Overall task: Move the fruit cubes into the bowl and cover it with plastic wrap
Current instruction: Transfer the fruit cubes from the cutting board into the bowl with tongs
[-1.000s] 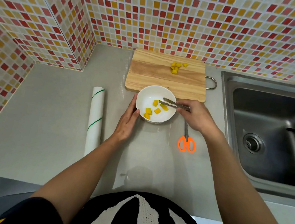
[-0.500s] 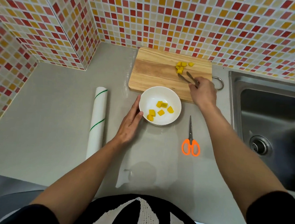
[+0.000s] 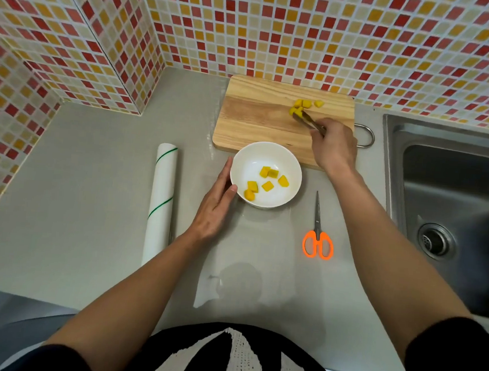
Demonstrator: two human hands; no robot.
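A white bowl (image 3: 245,162) stands on the grey counter just in front of the wooden cutting board (image 3: 255,113) and holds several yellow fruit cubes (image 3: 268,180). More yellow cubes (image 3: 303,105) lie near the board's far right corner. My right hand (image 3: 335,145) grips metal tongs (image 3: 308,120), whose tips touch the nearest cube on the board. Flat against the bowl's left side rests my left hand (image 3: 214,205), thumb on the rim. A white roll of plastic wrap (image 3: 161,199) with green stripes lies left of the bowl.
Orange-handled scissors (image 3: 317,235) lie on the counter right of the bowl. A steel sink (image 3: 452,207) fills the right side. Tiled walls close in the back and left. The counter's front edge runs near my body.
My right hand carried the tongs from over the bowl back to the board, and their tips have now reached the cubes. The left hand stays at the bowl.
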